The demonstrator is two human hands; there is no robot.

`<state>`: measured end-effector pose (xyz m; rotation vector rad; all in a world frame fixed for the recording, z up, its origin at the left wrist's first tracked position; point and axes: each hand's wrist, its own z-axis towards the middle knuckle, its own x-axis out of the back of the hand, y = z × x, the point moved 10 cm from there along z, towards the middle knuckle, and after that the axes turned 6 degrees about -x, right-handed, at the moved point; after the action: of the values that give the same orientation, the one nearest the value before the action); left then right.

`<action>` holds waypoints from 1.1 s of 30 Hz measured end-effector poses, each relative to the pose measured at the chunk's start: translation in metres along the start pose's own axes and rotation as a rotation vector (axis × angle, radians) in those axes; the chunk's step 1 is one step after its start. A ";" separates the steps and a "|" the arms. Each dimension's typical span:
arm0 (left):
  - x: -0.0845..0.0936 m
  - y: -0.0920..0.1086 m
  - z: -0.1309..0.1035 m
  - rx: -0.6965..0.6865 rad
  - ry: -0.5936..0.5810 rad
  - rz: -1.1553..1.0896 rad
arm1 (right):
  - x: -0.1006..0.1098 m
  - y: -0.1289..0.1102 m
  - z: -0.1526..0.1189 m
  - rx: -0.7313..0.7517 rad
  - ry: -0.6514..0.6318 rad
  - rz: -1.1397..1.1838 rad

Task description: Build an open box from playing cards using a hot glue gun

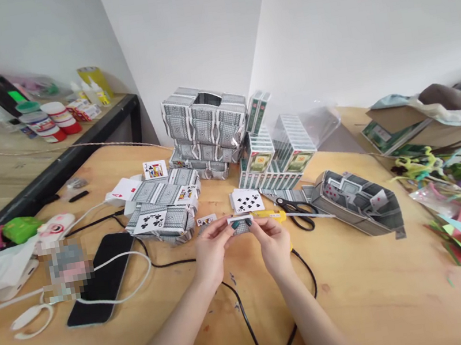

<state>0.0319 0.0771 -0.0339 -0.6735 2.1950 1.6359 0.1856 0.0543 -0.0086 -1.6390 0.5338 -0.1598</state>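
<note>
Between my two hands is a small playing card (241, 226) with a grey patterned back and a white strip along its top edge. My left hand (217, 246) pinches its left end, and my right hand (273, 240) pinches its right end. Just beyond them lies a small stack of cards with a spade card (247, 200) face up, beside a yellow glue gun (270, 214). Part of another face card (206, 220) shows by my left fingers. Left of my hands sits a block of folded cards (164, 197).
Behind stands a tall card structure (207, 118), with stacked card boxes (272, 160) beside it. Black scissors (300, 214) and a card-built container (355, 202) lie right. A phone (103, 280) and white cable are left; a black cable (248, 321) loops in front.
</note>
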 end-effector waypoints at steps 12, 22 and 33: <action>0.008 0.007 0.005 -0.126 0.024 0.206 | 0.003 0.004 -0.001 -0.003 0.018 0.015; 0.010 0.016 0.007 -0.207 0.021 0.312 | 0.001 0.007 -0.001 -0.019 0.004 0.050; 0.009 0.023 0.006 -0.250 0.026 0.394 | -0.001 0.023 0.002 -0.120 -0.002 0.275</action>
<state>0.0120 0.0869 -0.0216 -0.3341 2.2695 2.1310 0.1797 0.0554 -0.0305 -1.6631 0.7730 0.0789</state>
